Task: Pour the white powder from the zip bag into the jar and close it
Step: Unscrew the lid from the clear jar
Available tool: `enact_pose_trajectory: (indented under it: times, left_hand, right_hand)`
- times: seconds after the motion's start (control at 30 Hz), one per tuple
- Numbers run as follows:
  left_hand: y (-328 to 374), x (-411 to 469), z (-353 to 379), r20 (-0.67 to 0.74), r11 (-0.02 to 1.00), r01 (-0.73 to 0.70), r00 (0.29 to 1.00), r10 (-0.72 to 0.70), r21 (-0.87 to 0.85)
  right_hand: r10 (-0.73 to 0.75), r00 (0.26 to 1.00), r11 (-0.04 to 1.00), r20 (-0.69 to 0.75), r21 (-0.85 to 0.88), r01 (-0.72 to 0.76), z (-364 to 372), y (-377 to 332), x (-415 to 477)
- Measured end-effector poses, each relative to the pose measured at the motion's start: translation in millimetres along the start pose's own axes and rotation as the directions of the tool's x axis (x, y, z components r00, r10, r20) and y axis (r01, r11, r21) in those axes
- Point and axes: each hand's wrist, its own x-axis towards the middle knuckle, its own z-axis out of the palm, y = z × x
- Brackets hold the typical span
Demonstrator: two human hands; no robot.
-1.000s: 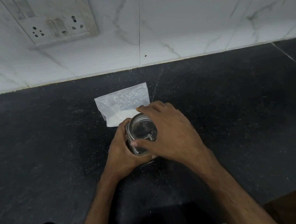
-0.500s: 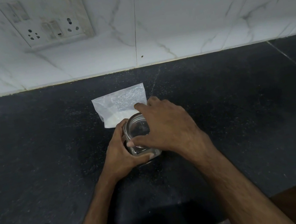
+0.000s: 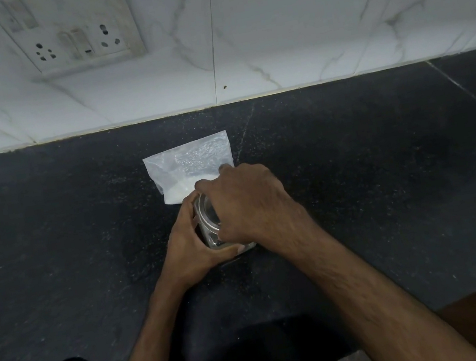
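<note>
- We record a black counter (image 3: 357, 192) under the jar (image 3: 213, 239).
- The zip bag (image 3: 193, 162) lies flat just behind the jar, with the white powder (image 3: 180, 191) inside it.
- Our right hand (image 3: 246, 204) covers the jar's top, fingers curled round the lid (image 3: 203, 214).
- Our left hand (image 3: 191, 247) wraps the jar's left side, gripping firmly.

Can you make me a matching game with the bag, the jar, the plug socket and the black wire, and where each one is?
Things:
1. bag
2. jar
3. socket
4. wire

Places:
A. on the wall
B. lying on the counter, just behind the jar
C. bottom left corner of the picture
D. gripped by the left hand and the right hand

Pairs: 1-B, 2-D, 3-A, 4-C
</note>
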Motion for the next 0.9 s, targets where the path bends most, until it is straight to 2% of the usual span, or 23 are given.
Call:
enact_pose_trajectory:
  times: [0.4, 0.53, 0.7, 0.8, 0.87, 0.9]
  left_hand:
    - [3, -2, 1, -0.03, 0.999, 0.033, 0.999, -0.033, 0.016]
    - [-1, -1, 0, -0.027, 0.998, 0.055, 0.998, -0.054, 0.037]
    - [-5, 0, -3, -0.019, 0.995, 0.067, 0.998, -0.066, 0.07]
    - [-3, 0, -2, -0.014, 0.995, 0.065, 0.998, -0.064, 0.07]
    - [-1, -1, -2, -0.033, 0.996, 0.052, 0.998, -0.05, 0.07]
    - [-1, -1, -2, -0.04, 0.996, 0.043, 0.998, -0.04, 0.073]
  right_hand:
    - [-0.144, 0.989, 0.989, 0.031, 0.038, 0.143, 6, 5, 4]
    - [-0.262, 0.965, 0.965, 0.03, -0.003, 0.262, 4, 11, 5]
    - [-0.428, 0.898, 0.9, 0.103, -0.043, 0.434, -8, 25, 11]
    - [-0.41, 0.912, 0.907, 0.012, 0.115, 0.406, -22, 43, 7]
    - [-0.323, 0.939, 0.869, -0.115, 0.357, 0.342, -27, 62, -3]
    - [-0.269, 0.94, 0.808, -0.211, 0.482, 0.339, -24, 70, -8]
